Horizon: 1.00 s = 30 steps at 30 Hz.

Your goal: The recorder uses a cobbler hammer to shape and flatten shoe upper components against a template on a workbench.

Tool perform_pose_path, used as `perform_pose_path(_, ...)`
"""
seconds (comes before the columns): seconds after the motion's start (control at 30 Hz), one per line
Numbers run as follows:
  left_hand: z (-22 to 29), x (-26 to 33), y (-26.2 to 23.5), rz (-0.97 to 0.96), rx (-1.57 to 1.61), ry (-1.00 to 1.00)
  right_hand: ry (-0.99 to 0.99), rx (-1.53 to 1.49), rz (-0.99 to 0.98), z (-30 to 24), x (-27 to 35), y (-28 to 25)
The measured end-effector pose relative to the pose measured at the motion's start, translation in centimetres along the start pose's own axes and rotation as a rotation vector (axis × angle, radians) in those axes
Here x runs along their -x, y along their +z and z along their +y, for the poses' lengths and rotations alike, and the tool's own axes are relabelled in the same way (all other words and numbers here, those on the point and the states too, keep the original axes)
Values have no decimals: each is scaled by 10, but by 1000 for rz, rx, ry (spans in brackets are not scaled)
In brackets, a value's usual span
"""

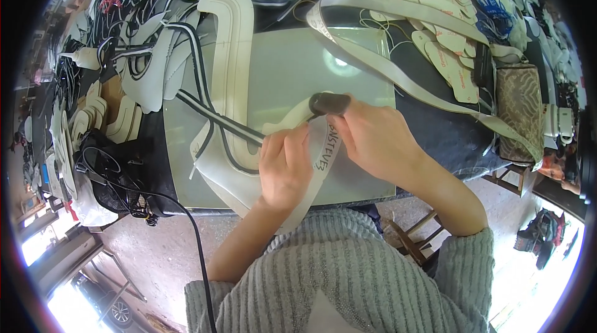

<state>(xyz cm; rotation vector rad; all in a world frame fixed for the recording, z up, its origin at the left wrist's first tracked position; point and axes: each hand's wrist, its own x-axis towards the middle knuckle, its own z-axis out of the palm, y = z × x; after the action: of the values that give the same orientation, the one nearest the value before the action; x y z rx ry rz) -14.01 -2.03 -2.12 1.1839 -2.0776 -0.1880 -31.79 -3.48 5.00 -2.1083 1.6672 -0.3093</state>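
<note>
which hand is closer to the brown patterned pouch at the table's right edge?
Right. The right hand sits mid-table, nearer the brown patterned pouch; the left hand lies further from it, on the pale strip.

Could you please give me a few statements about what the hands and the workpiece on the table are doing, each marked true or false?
1. The right hand presses a dark rounded tool onto a pale curved strip. True.
2. The left hand hangs off the table, touching nothing. False: it lies flat on the pale material beside the right hand.
3. A black-and-white striped band crosses the pale cut piece. True.
4. A patterned brown pouch lies to the person's left. False: it lies at the right end of the table.
5. A black cable hangs off the table's near edge. True.
</note>
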Motion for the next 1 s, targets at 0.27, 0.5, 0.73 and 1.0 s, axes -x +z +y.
perform_pose_path(0.27, 0, 0, -2, 26, 15, -10, 35, -6, -126, -4, -1, 9)
perform_pose_path(0.5, 2, -1, -15, -4, 223, -346, -57, 32, 2, 6, 0, 19)
perform_pose_path(0.73, -1, 6, -8, 31, 17, -32, -68, -1, 1, 2, -1, 12)
perform_pose_path(1.0, 0, 8, -7, 39, 10, -39, -77, -29, 20, -5, -1, 17)
